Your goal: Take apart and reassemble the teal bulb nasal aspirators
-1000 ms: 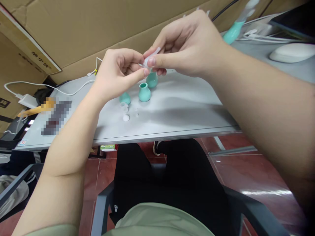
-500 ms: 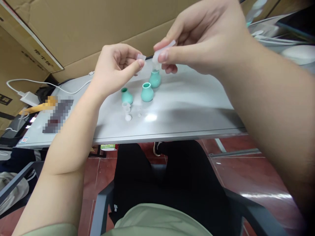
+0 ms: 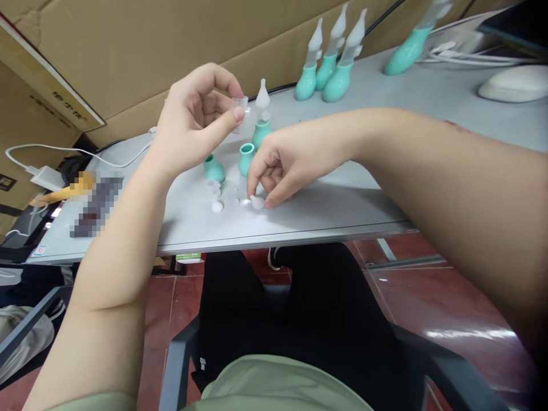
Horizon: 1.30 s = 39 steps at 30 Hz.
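My left hand [image 3: 201,114] pinches a short clear plastic tube [image 3: 239,104] between thumb and fingertips, above the table. Lower down, my right hand [image 3: 291,165] has its thumb and finger around a small white nozzle tip [image 3: 257,202], close to the tabletop. Behind it stands a mint-green bulb [image 3: 261,136] topped by a clear tube and a white pointed nozzle [image 3: 262,94]. Two open-necked green bulbs stand between my hands: one in the middle [image 3: 246,160], partly covered by my right fingers, and one to the left [image 3: 214,169].
Small clear and white parts lie in front, among them a clear piece [image 3: 213,187] and a white round piece [image 3: 217,206]. Several assembled bulb aspirators [image 3: 306,83] stand at the back right. A white mouse [image 3: 514,83] and cables are farther right; a white charger [image 3: 46,177] lies left.
My right hand has come down towards me with the white nozzle tip, from beside my left hand to the tabletop. My left hand still holds the clear tube.
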Available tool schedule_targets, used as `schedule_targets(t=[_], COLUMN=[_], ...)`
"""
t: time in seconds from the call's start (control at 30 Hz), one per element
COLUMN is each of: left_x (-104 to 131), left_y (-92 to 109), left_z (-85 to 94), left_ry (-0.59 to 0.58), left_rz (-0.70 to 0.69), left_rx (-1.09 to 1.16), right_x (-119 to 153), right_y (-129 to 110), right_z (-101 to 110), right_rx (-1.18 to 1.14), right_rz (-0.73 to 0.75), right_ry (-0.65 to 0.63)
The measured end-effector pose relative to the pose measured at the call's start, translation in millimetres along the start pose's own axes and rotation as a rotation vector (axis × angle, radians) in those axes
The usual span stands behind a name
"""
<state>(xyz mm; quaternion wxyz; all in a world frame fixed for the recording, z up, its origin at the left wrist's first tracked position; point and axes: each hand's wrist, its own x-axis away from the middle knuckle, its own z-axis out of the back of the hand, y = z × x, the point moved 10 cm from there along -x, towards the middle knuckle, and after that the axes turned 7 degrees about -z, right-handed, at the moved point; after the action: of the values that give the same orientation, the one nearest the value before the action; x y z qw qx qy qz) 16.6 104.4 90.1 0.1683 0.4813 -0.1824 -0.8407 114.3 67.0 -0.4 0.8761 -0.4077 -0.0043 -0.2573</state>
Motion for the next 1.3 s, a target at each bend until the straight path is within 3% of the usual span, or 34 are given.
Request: schedule_targets(t=[0.13,0.3,0.4,0.7,1.0,1.13,1.3], left_x=[-1,0,1,2,2,4,1], left_y=[3,10,7,2,4,1,-7], left_z=[0.7,5.8,5.7,3.4,4.2,6.1,3.2], left_ry=[0.001,0.062,0.081,0.081,0.162,0.204,0.125], left_rz=[0.027,0.054,0.062,0.071,0.07,0.102,0.085], left_rx=[0.009,0.021,0.079,0.038,0.038,0.033,-0.006], right_x=[17,51,60,56,56,52,46], right_y=[-14,-33,-35,-32,-30,-27,-26], right_z=[29,83,92,89,85,85,82], right_rx=[-0.05,-0.233,-0.313,-0.351,-0.254,-0.253,-0.292], right_rz=[0.08,0.259,0.372,0.412,0.291,0.26,0.291], right_ry=[0.18,0.746,0.928,1.005,1.159,1.156,1.064])
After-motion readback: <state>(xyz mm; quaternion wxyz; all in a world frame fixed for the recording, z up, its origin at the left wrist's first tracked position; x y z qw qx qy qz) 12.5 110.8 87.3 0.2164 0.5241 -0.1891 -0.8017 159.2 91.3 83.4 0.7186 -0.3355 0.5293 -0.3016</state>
